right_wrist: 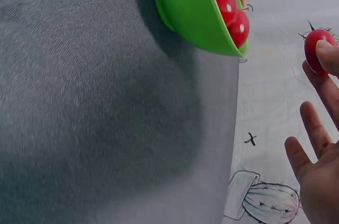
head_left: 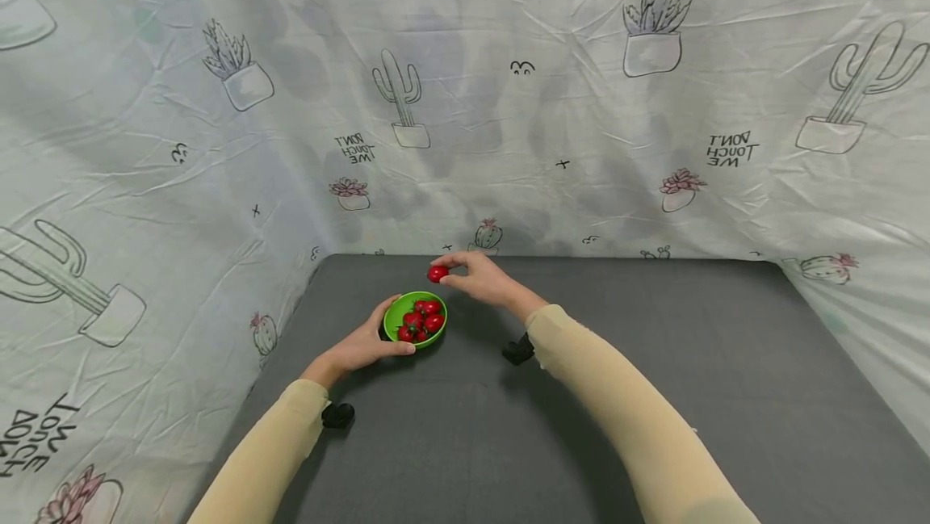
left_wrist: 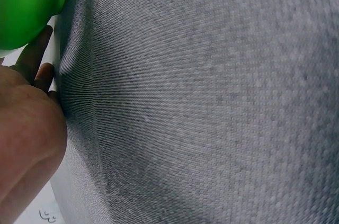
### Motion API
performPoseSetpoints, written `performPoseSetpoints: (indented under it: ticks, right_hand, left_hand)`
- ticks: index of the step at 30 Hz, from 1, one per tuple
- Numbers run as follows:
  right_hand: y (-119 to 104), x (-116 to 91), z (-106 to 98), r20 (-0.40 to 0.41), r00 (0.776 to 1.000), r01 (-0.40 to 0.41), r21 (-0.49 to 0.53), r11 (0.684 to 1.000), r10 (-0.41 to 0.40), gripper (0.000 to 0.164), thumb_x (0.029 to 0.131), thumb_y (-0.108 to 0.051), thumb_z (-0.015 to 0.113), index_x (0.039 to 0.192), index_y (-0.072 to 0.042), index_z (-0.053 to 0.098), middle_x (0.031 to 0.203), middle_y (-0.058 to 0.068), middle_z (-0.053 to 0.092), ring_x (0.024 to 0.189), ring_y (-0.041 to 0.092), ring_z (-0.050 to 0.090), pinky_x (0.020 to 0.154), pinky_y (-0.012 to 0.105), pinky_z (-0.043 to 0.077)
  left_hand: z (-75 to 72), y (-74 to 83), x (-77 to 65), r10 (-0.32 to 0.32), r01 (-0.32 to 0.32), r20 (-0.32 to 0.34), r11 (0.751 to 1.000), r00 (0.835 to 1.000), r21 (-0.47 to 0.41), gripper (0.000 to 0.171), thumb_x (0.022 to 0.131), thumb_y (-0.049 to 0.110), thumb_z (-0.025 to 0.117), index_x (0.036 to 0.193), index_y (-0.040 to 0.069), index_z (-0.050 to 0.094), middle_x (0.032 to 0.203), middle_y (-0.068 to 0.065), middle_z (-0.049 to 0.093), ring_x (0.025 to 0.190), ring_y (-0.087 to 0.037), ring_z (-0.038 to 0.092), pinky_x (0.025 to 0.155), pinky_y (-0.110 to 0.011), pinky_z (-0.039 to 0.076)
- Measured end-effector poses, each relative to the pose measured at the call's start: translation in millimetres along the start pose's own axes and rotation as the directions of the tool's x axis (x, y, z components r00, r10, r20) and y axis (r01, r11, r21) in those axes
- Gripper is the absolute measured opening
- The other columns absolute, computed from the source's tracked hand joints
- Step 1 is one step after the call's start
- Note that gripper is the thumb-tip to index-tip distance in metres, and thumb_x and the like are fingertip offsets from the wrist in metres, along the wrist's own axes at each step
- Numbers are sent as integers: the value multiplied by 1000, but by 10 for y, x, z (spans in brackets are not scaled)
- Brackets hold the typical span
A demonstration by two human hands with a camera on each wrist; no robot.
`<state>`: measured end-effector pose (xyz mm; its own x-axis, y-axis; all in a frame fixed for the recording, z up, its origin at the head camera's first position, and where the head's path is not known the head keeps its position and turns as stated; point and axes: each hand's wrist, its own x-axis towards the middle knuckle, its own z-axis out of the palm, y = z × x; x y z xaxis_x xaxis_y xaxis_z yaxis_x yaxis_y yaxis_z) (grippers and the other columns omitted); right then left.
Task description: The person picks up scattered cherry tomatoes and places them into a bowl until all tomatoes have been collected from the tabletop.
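A green bowl [head_left: 393, 319] with several red cherry tomatoes [head_left: 413, 320] in it sits on the grey table. My left hand [head_left: 363, 342] grips the bowl from its left side, thumb along the near rim and fingers round the far side. In the left wrist view, fingers [left_wrist: 36, 54] of that hand lie against the bowl's green wall [left_wrist: 29, 4]. Above and beyond the bowl's far right rim, my right hand [head_left: 479, 277] pinches one cherry tomato [right_wrist: 318, 49] between thumb and forefinger. Its other fingers are spread, and green stem bits show on the tomato.
The grey tabletop [head_left: 697, 346] stretches to the right and toward me. A pale cloth [head_left: 559, 104] printed with potted cacti hangs behind the table and along its sides. Black wrist devices [head_left: 518, 350] sit at both sleeve cuffs.
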<state>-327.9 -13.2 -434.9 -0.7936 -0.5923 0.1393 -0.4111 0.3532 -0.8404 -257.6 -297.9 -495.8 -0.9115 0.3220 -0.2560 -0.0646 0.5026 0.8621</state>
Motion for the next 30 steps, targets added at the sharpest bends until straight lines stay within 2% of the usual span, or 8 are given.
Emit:
performPoseSetpoints:
  ticks: [9, 14, 19, 21, 27, 30]
  right_hand:
    - [11, 72, 148, 52, 999, 9, -22, 1000, -8, 39, 105, -21, 63, 142, -13, 62, 136, 3, 62, 130, 24, 53, 103, 46, 45]
    - [-14, 110, 244, 78, 997, 32, -36, 999, -29, 35, 104, -18, 63, 139, -15, 65, 133, 1, 64, 127, 19, 55, 104, 41, 45]
    - [-53, 144, 341, 86, 995, 53, -73, 996, -47, 34, 103, -16, 64, 137, -16, 67, 131, 0, 65, 123, 15, 57, 100, 37, 47]
    - [-58, 153, 374, 87, 995, 50, -88, 995, -42, 34, 103, -16, 65, 137, -16, 67, 130, 0, 65, 122, 16, 56, 99, 37, 48]
    - [-64, 159, 451, 85, 996, -6, -162, 987, 20, 35, 102, -24, 67, 137, -22, 68, 130, -11, 66, 135, 23, 39, 106, 48, 39]
    - [-73, 153, 459, 81, 996, -10, -169, 986, 24, 37, 101, -24, 68, 138, -23, 67, 130, -8, 66, 136, 26, 37, 106, 52, 38]
  left_hand:
    - [12, 3, 1, 4, -4, 5, 1000, 1000, 0, 110, 85, 41, 84, 165, 28, 9, 164, -12, 21, 149, -36, 24, 114, -63, 22]
    - [19, 8, -6, 7, -7, 7, 1000, 1000, -7, 110, 86, 40, 84, 165, 27, 9, 163, -13, 24, 146, -36, 28, 114, -62, 24]
    - [23, 8, -17, 8, -8, 11, 1000, 1000, -8, 109, 86, 40, 83, 164, 26, 9, 160, -14, 28, 144, -35, 32, 114, -60, 27]
    - [26, 8, -16, 10, -10, 13, 1000, 1000, -10, 108, 86, 40, 84, 164, 27, 9, 159, -14, 29, 142, -34, 34, 113, -59, 28]
    - [21, -8, -8, 25, -25, 21, 999, 999, -22, 108, 88, 38, 83, 164, 24, 7, 157, -14, 31, 140, -33, 36, 113, -56, 30]
    - [21, 0, -8, 32, -31, 28, 999, 999, -29, 108, 89, 37, 82, 164, 23, 6, 157, -15, 32, 140, -33, 37, 113, -56, 31]
